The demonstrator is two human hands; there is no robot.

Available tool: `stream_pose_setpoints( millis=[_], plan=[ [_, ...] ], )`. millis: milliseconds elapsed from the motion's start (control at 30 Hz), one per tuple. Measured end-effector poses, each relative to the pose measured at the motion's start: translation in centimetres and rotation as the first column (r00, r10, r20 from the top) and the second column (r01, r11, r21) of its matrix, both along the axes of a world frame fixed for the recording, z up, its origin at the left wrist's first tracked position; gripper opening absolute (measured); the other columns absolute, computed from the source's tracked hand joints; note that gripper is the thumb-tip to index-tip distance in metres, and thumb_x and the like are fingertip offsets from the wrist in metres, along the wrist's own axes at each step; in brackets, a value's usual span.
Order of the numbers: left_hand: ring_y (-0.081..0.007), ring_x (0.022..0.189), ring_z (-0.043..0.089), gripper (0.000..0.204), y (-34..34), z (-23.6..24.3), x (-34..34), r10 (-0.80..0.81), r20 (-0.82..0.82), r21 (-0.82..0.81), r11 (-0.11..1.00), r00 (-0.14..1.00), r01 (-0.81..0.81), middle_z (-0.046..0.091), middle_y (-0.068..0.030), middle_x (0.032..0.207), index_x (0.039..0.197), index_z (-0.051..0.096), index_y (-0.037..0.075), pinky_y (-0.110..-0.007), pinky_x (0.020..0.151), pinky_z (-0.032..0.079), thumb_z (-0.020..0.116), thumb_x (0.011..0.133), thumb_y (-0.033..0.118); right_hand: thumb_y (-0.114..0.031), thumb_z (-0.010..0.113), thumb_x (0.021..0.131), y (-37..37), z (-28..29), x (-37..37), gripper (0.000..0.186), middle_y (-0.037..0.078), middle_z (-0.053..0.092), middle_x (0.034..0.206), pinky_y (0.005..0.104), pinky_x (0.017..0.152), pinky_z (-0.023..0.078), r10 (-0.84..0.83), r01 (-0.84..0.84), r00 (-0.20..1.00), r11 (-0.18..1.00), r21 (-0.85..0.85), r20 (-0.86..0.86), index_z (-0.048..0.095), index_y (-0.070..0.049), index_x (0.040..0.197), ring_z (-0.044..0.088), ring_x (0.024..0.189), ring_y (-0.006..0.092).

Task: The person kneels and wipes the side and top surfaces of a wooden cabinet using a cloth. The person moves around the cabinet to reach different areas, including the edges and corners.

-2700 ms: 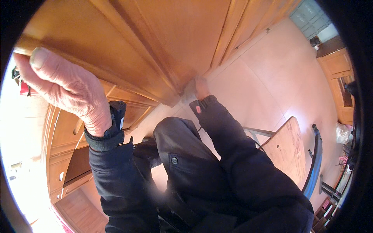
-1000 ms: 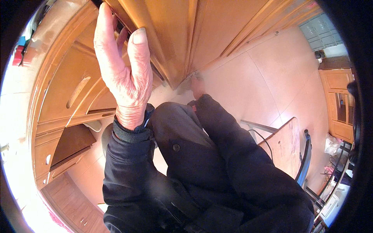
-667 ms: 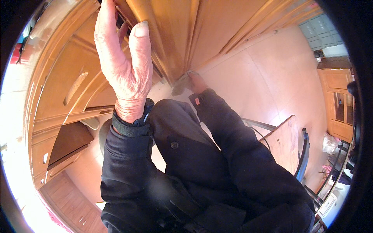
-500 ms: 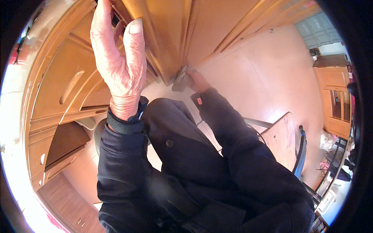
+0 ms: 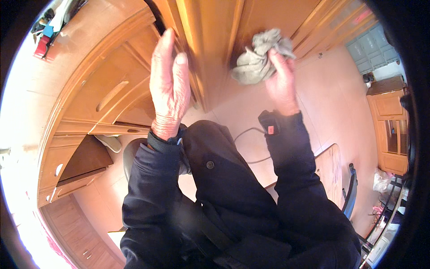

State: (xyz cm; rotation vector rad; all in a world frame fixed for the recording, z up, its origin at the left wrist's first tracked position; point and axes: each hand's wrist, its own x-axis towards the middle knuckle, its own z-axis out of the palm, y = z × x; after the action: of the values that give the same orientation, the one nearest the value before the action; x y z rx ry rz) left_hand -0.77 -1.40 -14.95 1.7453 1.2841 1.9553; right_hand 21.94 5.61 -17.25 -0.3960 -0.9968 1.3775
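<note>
A crumpled grey cloth [image 5: 255,62] is bunched in my right hand [image 5: 283,87], which is closed round it. Behind the cloth stands a brown wooden cabinet door [image 5: 257,18] with raised panel mouldings; I cannot tell whether the cloth touches it. My left hand [image 5: 170,96] is raised beside the near edge of this door, its thumb and visible finger stretched out. Nothing shows in that hand, though its far fingers are partly hidden. To its left is the wooden cabinet front [image 5: 105,94], with a slanted oval handle recess.
A grey cable [image 5: 246,134] curves over the pale tiled floor [image 5: 313,94] by my knee. Right of my right arm stands a wooden seat or board [image 5: 329,175] beside a dark curved bar [image 5: 350,188]. A small wooden cabinet [image 5: 389,121] stands at the far right.
My right hand has lifted the cloth from the door's lower edge, up and to the right. My left hand has shifted right and slightly down in the picture, still with fingers stretched.
</note>
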Motion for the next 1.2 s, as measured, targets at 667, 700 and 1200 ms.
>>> stream_pose_setpoints(
  millis=[667, 700, 1200],
  plan=[
    [-0.0185, 0.109, 0.063, 0.039, -3.2, -3.8, -5.3, -0.038, 0.46, -0.573, 0.751, 0.887, 0.329, 0.06, -0.0106, 0.133, 0.14, 0.054, 0.008, -0.032, 0.089, 0.054, 0.051, 0.103, 0.019, -0.012, 0.075, 0.078, -5.0, -10.7, -6.7, 0.027, 0.013, 0.068, 0.103, 0.0431, 0.086, 0.05, -0.642, 0.015, 0.073, 0.766, 0.642, 0.764, 0.07, -0.009, 0.105, 0.062, 0.098, 0.0335],
    [-0.0188, 0.11, 0.063, 0.039, -3.2, -3.9, -5.3, -0.046, 0.453, -0.575, 0.748, 0.89, 0.331, 0.061, -0.0114, 0.132, 0.139, 0.054, 0.007, -0.032, 0.089, 0.054, 0.051, 0.103, 0.02, -0.01, 0.074, 0.076, -4.8, -12.2, -7.1, 0.012, 0.013, 0.069, 0.09, 0.0429, 0.076, 0.051, -0.671, 0.07, 0.152, 0.74, 0.669, 0.726, 0.071, -0.007, 0.087, 0.064, 0.087, 0.0338],
    [-0.0189, 0.115, 0.062, 0.039, -2.4, -5.0, -4.2, -0.127, 0.441, -0.722, 0.539, 0.889, 0.435, 0.061, -0.009, 0.132, 0.137, 0.054, 0.004, -0.031, 0.092, 0.053, 0.054, 0.102, 0.021, -0.036, 0.069, 0.083, -6.4, -35.4, -7.2, 0.032, 0.018, 0.069, 0.094, 0.049, 0.084, 0.05, 0.009, 0.244, 0.068, 0.969, -0.025, 0.998, 0.07, -0.005, 0.094, 0.064, 0.091, 0.0399]
  ],
)
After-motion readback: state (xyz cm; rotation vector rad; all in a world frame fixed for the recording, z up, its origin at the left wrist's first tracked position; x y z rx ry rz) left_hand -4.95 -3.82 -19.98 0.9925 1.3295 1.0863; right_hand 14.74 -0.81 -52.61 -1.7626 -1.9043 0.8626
